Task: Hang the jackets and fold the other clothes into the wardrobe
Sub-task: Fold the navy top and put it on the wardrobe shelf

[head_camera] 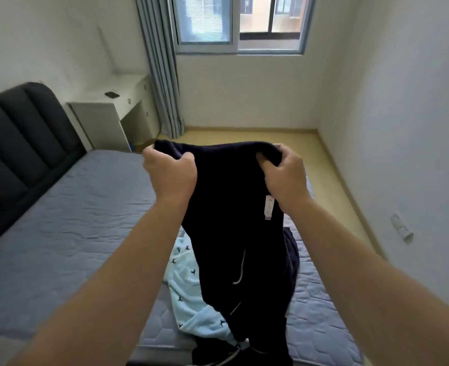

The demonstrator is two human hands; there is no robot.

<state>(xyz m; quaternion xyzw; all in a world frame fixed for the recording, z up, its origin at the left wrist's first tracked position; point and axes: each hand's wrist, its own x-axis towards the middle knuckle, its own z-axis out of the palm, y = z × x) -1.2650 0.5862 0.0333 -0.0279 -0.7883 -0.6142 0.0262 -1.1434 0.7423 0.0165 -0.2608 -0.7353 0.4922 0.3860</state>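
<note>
Left hand (169, 174) and right hand (284, 173) each have a closed grip on the top edge of the dark garment (234, 220), held up so it hangs straight for folding. Below the grip, pale blue clothes (191, 294) lie on the bed (72, 220).

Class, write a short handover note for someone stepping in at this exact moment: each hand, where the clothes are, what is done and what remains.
Left hand: grip closed on one top corner of the dark navy garment.
Right hand: grip closed on the other top corner; the garment hangs in the air over the bed.
Light blue patterned garment lies crumpled on the bed, partly behind the navy one. More dark cloth lies beside it.
Done: nothing visibly folded or hung; no wardrobe in view.
Left: fold or hang the navy piece, then the others.
</note>
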